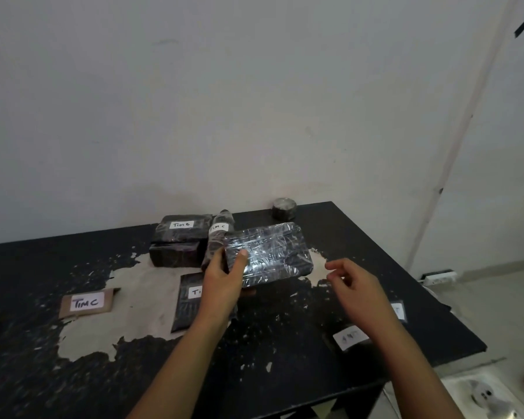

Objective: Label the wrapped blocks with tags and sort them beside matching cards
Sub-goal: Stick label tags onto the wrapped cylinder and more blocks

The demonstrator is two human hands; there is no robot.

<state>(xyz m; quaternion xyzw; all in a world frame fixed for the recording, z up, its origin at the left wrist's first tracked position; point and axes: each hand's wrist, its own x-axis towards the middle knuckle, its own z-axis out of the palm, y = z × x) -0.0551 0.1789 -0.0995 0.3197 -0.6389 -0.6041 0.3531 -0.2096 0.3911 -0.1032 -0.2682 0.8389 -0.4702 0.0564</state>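
Observation:
My left hand [224, 276] grips the left end of a flat block wrapped in shiny film [273, 254], held just above the black table [330, 334], thumb on its top face. My right hand [353, 282] hovers to the right of the block, fingers loosely curled, holding nothing that I can see. Behind stand a wrapped block tagged "Tim B" [180, 234] and an upright wrapped piece tagged "Tim C" [218, 237]. A brown card reading "Tim C" [87, 303] lies at the left. A dark card [188, 300] with a white tag lies partly under my left wrist.
A roll of tape [284, 208] sits at the table's back edge by the wall. A white tag [350, 337] and another label [398, 309] lie under my right forearm. The table's paint is peeled in pale patches. A power strip [439, 276] lies on the floor at right.

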